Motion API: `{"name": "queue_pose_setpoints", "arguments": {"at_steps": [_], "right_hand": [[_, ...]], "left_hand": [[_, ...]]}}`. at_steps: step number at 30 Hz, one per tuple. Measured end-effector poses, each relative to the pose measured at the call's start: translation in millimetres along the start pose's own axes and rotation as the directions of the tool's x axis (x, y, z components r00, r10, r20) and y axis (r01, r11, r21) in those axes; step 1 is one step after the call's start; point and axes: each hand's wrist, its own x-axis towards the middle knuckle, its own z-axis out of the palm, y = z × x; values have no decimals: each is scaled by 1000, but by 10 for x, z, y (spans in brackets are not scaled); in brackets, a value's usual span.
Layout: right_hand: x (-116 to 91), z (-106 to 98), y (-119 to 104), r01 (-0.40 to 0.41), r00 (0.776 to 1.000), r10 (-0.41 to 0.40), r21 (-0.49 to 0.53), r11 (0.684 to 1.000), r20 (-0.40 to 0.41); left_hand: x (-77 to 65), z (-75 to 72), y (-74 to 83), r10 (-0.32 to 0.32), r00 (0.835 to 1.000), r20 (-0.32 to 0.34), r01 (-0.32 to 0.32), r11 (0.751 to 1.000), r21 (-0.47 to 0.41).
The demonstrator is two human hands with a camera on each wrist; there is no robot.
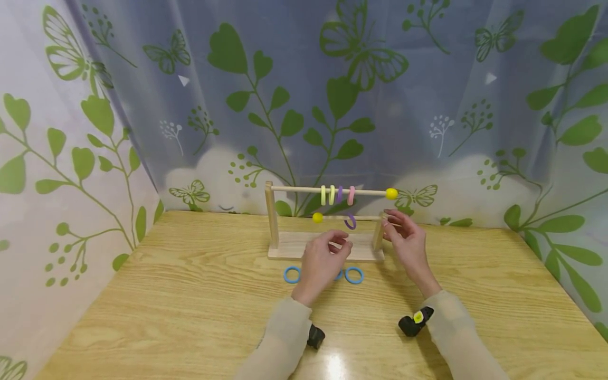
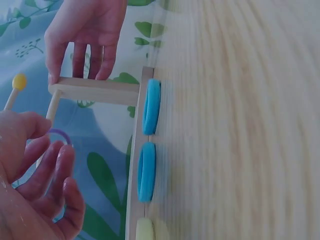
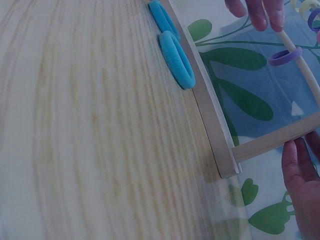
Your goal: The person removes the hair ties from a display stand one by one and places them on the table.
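A wooden stand (image 1: 328,253) carries two horizontal rods with yellow end beads. My right hand (image 1: 408,245) holds the top of its short right post (image 1: 378,235), thumb in front and other fingers behind. From that post runs the lower rod (image 1: 368,217), with one purple ring (image 1: 350,221) hanging on it. My left hand (image 1: 325,259) hovers before the stand, fingers loosely bent and nothing visible in them. In the right wrist view its fingertips (image 3: 275,20) overlap the lower rod. Two light-yellow rings (image 1: 328,195), a purple and a pink ring (image 1: 351,196) hang on the upper rod.
Blue rings (image 1: 353,275) lie on the wooden table (image 1: 190,301) along the stand's front, partly behind my left hand. A pale yellow ring (image 2: 145,230) shows at the bottom of the left wrist view. Behind the table hangs a leaf-patterned curtain (image 1: 294,79).
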Motion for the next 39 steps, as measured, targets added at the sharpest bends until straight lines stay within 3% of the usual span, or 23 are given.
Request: {"name": "queue_pose_setpoints", "arguments": {"at_steps": [7, 15, 22, 31, 39], "right_hand": [[0, -3, 3, 10, 1000, -10, -4, 1000, 6], [-3, -1, 10, 14, 1000, -14, -2, 1000, 7], [0, 1, 14, 26, 1000, -26, -3, 1000, 2], [-3, 4, 15, 14, 1000, -14, 4, 1000, 7], [-1, -7, 18, 13, 1000, -13, -1, 1000, 5]], "left_hand": [[23, 91, 76, -8, 991, -134, 6, 1000, -16], [77, 241, 115, -54, 961, -271, 33, 996, -83], [110, 343, 153, -114, 947, -302, 83, 990, -115], [144, 412, 207, -131, 927, -352, 116, 991, -64], [198, 468, 191, -130, 921, -368, 131, 991, -22]]}}
